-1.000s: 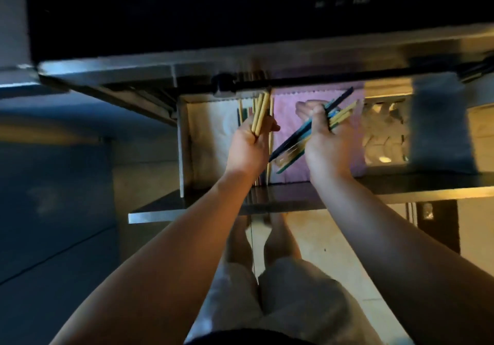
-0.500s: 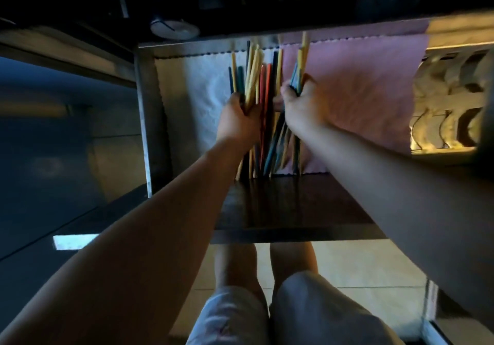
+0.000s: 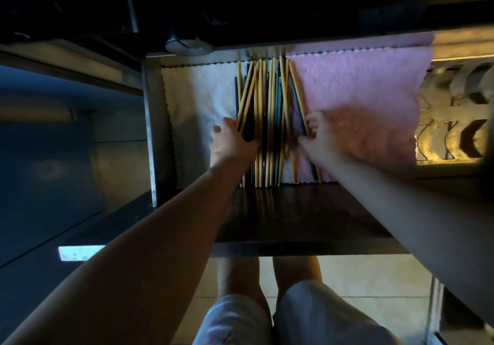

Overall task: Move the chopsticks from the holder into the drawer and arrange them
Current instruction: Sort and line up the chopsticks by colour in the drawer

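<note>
Several chopsticks (image 3: 268, 109), mostly yellow with some dark and teal ones, lie lengthwise in the open metal drawer (image 3: 153, 136), fanned out in a loose pile. My left hand (image 3: 230, 144) presses against the pile's left side, where a few yellow sticks lean inward. My right hand (image 3: 319, 133) touches the rightmost slanted sticks with spread fingers. The chopstick holder is not in view.
A white cloth (image 3: 195, 104) lines the drawer's left part and a pink cloth (image 3: 363, 90) its right part. A pale slotted rack (image 3: 454, 122) sits further right. The drawer's dark front panel (image 3: 294, 213) is nearest me, above my legs and the tiled floor.
Both hands have laid down the bundles they held up. The chopsticks now lie flat in the drawer and the hands sit on either side of the pile. The view has moved closer.
</note>
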The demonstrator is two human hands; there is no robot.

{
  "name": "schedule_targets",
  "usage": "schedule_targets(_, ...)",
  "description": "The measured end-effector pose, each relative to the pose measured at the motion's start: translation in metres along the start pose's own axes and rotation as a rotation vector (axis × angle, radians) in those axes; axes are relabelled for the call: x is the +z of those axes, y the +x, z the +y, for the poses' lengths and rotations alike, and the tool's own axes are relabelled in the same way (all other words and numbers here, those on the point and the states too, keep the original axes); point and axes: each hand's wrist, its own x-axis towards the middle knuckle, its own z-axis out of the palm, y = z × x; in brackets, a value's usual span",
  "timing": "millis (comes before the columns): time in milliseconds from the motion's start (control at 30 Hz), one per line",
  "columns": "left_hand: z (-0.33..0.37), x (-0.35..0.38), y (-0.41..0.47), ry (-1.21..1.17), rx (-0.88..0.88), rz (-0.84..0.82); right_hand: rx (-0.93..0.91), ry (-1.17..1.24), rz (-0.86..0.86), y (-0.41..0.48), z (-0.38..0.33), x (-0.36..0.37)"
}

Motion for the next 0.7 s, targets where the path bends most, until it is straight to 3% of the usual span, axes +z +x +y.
schedule_targets(200, -0.013, 0.003, 0.014, -0.004, -0.015, 0.014, -0.105, -0.185, 0.107, 0.007, 0.008, 0.007)
schedule_targets(400, -0.034, -0.005, 0.014, -0.026, -0.015, -0.098, 0.116, -0.047, 0.012, 0.016, 0.017, 0.008)
schedule_targets(567, -0.037, -0.011, 0.017, -0.057, -0.059, -0.068, 0.157, -0.027, 0.067, 0.018, 0.018, -0.002)
schedule_targets(700, -0.034, -0.01, 0.017, -0.151, -0.104, -0.06, 0.266, 0.136, 0.076, 0.017, 0.021, -0.006)
